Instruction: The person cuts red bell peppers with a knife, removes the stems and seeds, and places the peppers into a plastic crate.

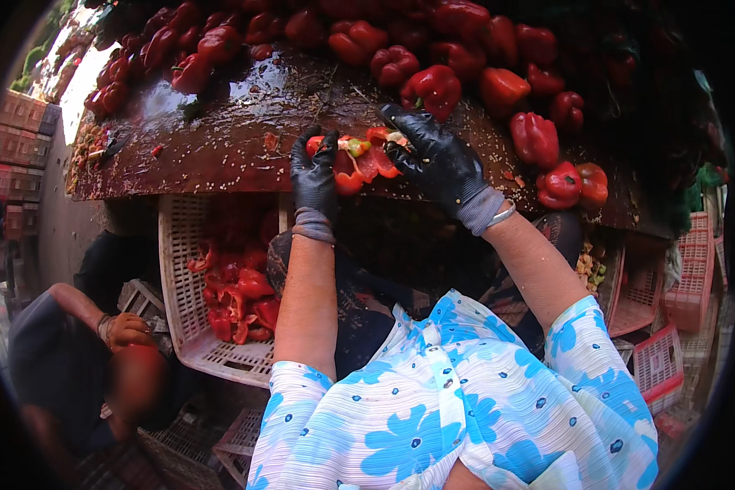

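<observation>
Both of my hands wear black coated gloves with grey cuffs. My left hand (316,174) grips the left side of a torn-open red bell pepper (370,164), whose green and pale core shows between the hands. The fingers of my right hand (438,159) are closed on the pepper's right part, by the whitish pith. The pepper is held over the near edge of a wet, seed-strewn wooden table (220,147). Just beyond my right hand lies a whole red bell pepper (432,92).
Whole red peppers (459,58) are heaped along the table's far side. Below its edge, at my left, a white plastic crate (180,294) holds opened pepper pieces (239,300). Another person (67,361) is at the lower left. Red crates (689,263) stand at the right.
</observation>
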The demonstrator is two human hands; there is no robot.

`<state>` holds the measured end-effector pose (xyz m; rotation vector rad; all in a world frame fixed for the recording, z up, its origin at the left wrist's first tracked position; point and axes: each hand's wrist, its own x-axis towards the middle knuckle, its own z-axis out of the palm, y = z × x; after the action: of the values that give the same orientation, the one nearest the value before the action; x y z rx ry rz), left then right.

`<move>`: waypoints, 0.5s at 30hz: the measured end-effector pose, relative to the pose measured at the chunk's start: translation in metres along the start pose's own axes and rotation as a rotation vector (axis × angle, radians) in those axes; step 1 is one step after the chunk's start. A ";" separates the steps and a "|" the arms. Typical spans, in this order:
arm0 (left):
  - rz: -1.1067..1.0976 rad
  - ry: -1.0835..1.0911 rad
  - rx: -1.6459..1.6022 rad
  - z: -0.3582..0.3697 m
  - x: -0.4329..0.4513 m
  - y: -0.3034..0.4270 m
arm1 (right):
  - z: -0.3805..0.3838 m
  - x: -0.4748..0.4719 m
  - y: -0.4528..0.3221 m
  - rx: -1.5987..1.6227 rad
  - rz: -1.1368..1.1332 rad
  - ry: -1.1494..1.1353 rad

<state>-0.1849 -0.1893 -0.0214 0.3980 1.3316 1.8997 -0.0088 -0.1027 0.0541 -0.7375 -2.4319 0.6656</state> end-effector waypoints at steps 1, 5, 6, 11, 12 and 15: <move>-0.009 0.007 -0.031 0.002 -0.001 0.001 | 0.008 0.005 -0.008 0.030 -0.015 -0.037; -0.005 -0.001 -0.033 -0.001 0.001 -0.008 | 0.053 0.021 0.001 0.040 0.184 -0.248; -0.022 0.001 -0.046 -0.001 0.000 -0.008 | 0.058 0.026 -0.002 0.091 0.205 -0.286; 0.005 -0.033 -0.063 -0.005 0.006 -0.013 | 0.076 0.044 0.005 0.037 0.246 -0.372; 0.000 0.002 -0.070 -0.004 0.007 -0.012 | 0.076 0.049 0.000 0.028 0.250 -0.377; 0.007 0.088 -0.078 0.001 0.009 -0.012 | 0.073 0.043 -0.004 0.042 0.226 -0.249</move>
<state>-0.1850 -0.1803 -0.0327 0.2835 1.3093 1.9884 -0.0849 -0.1012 0.0155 -0.9728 -2.5695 0.9426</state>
